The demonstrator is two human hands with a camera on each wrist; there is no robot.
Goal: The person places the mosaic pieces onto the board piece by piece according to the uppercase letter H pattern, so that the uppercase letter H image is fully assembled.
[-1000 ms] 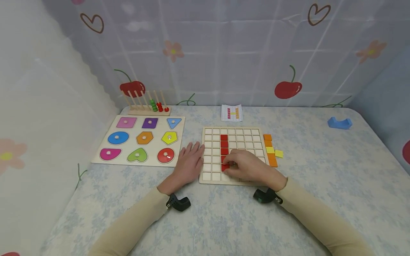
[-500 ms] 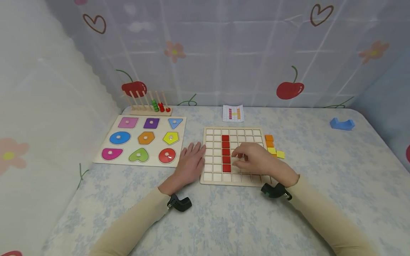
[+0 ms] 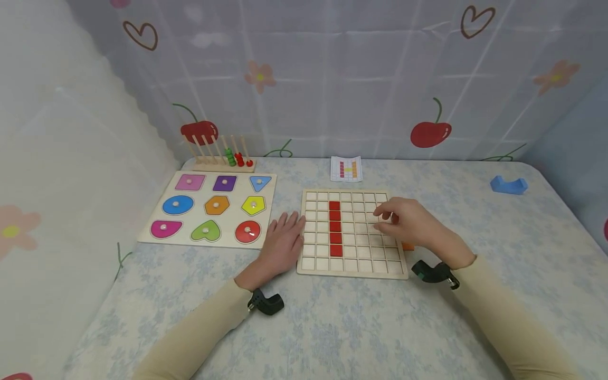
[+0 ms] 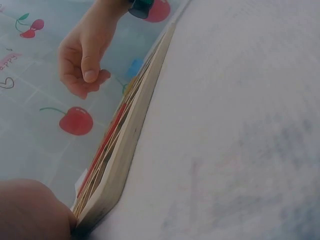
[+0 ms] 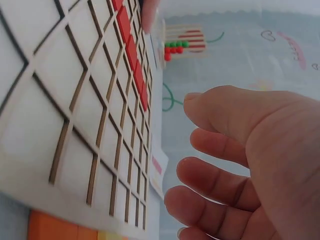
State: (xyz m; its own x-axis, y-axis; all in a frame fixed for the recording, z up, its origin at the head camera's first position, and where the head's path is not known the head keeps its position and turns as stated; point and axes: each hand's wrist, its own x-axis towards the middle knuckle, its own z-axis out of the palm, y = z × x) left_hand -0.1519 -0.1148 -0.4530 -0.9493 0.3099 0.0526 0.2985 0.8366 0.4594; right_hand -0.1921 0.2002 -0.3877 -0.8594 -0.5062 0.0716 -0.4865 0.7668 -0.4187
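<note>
A wooden grid board [image 3: 351,265] lies on the table with a column of several red square tiles [image 3: 335,226] in its cells. My left hand [image 3: 282,243] rests with straight fingers at the board's left edge. Over the board's right side hovers my right hand [image 3: 415,224], its fingers loosely bent and apart. Nothing is between them in the right wrist view, where the hand [image 5: 235,160] is above the cells. Orange tiles [image 5: 52,228] and a yellow tile [image 5: 110,235] lie along the board's right edge; in the head view my right hand hides most of them.
Left of the board lies a knobbed shape puzzle [image 3: 199,217], with a peg rack of beads [image 3: 223,167] behind it. A printed pattern card [image 3: 346,169] sits beyond the board. Far right on the table is a blue curved block [image 3: 509,185].
My right hand has let go of the lowest red tile, lifted off it and moved right towards the orange and yellow tiles. My left hand has stayed at the board's edge.
</note>
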